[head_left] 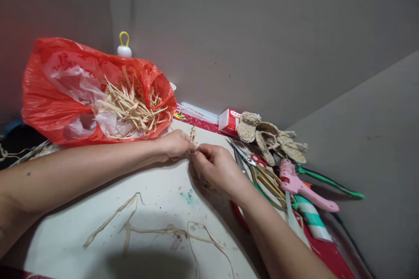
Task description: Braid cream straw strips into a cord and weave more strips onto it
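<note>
**Two-hand fine work on a straw-coloured fibre piece**

Left hand (pixel 176 144) and right hand (pixel 214 166) meet over the far part of the white surface (pixel 157 187). Fibre piece (pixel 193 133) sits between them, its knotty-looking tip poking up past the fingers. Both sets of fingers are pinched on it; which strand each holds is hidden. Step in hand looks like twisting or knotting, can't tell which. Next move likely calls for one steady pinch plus small, light tension from the other side, since thin fibre could slip or fray.

Pose: left forearm reaches in low from the left, passing just in front of the red bag (pixel 62 113); right forearm angles in from lower right, beside the scissors (pixel 262 174). Right hand is curled, knuckles up, thumb toward the left fingertips. Loose strands (pixel 157 229) lie nearer the person.
</note>
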{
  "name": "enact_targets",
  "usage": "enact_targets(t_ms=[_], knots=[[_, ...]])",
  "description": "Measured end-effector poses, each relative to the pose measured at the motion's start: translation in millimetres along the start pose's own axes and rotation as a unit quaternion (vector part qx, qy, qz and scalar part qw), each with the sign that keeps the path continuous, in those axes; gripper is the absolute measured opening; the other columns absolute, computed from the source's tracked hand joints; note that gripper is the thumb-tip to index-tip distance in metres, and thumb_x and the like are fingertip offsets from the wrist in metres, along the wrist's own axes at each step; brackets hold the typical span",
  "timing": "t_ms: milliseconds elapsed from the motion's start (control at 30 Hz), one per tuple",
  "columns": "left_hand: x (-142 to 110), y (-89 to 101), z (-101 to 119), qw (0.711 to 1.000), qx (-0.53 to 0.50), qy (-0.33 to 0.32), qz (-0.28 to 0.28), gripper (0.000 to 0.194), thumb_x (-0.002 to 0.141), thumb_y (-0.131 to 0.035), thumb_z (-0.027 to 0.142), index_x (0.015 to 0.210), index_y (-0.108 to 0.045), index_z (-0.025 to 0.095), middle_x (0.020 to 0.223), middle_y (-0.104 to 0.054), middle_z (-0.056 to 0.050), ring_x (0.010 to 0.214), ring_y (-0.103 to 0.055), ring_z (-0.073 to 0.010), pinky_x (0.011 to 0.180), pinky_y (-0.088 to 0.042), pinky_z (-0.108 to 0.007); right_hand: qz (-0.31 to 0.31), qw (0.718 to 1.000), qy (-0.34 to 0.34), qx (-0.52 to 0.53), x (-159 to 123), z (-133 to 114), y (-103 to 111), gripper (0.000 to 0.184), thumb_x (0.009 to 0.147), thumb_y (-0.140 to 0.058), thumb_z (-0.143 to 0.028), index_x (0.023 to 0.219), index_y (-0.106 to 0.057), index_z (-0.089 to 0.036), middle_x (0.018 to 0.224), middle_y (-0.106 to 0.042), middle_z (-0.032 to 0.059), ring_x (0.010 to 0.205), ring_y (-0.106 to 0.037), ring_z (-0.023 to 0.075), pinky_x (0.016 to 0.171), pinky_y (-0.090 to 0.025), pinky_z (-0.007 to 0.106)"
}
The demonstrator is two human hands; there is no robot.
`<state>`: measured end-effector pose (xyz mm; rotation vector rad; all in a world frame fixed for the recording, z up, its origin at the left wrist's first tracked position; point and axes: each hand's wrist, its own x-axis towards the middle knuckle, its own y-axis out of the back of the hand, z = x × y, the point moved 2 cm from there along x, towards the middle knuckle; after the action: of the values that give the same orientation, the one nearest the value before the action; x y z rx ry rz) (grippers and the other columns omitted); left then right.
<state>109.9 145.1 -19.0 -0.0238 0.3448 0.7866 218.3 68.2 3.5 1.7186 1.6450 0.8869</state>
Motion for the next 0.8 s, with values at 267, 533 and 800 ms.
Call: enact_targets(t_ms=[267, 533, 800], knots=[[2.1, -0.7, -5.2, 0.985, -0.159, 0.035, -0.062, 0.024, 0.073, -0.056, 0.015, 0.056, -0.041, 0.018, 0.034, -0.026, 0.010, 0.030, -0.017, -0.0035, 0.033, -0.010, -0.019, -0.005, 0.963, -0.042, -0.266, -9.2, -19.3, -6.4, 0.033, 0.088, -0.038, -0.026, 0.102, -0.067, -0.020, 0.083, -0.073, 0.0132, 0.071, -0.066, 0.0265, 0.059, -0.036, 0.031], [1.1, -2.2, -4.6, 0.990, -0.125, 0.042, -0.046, 0.023, 0.069, -0.057, 0.010, 0.051, -0.043, 0.017, 0.031, -0.031, 0.008, 0.027, -0.022, -0.0043, 0.032, -0.011, -0.021, -0.070, 0.937, 0.018, -0.341, -18.5, -33.4, -15.3, 0.027, 0.088, -0.038, -0.017, 0.095, -0.064, -0.014, 0.075, -0.072, 0.0143, 0.063, -0.066, 0.0251, 0.053, -0.033, 0.030], [1.9, 0.5, -1.4, 0.990, -0.127, 0.033, -0.049, 0.025, 0.072, -0.059, 0.010, 0.051, -0.046, 0.016, 0.032, -0.029, 0.009, 0.028, -0.019, -0.0031, 0.034, -0.009, -0.021, -0.301, 0.911, 0.148, -0.241, -55.7, -71.9, -16.0, 0.010, 0.074, -0.056, -0.014, 0.072, -0.065, -0.019, 0.066, -0.069, 0.0056, 0.055, -0.057, 0.0163, 0.049, -0.030, 0.026]])
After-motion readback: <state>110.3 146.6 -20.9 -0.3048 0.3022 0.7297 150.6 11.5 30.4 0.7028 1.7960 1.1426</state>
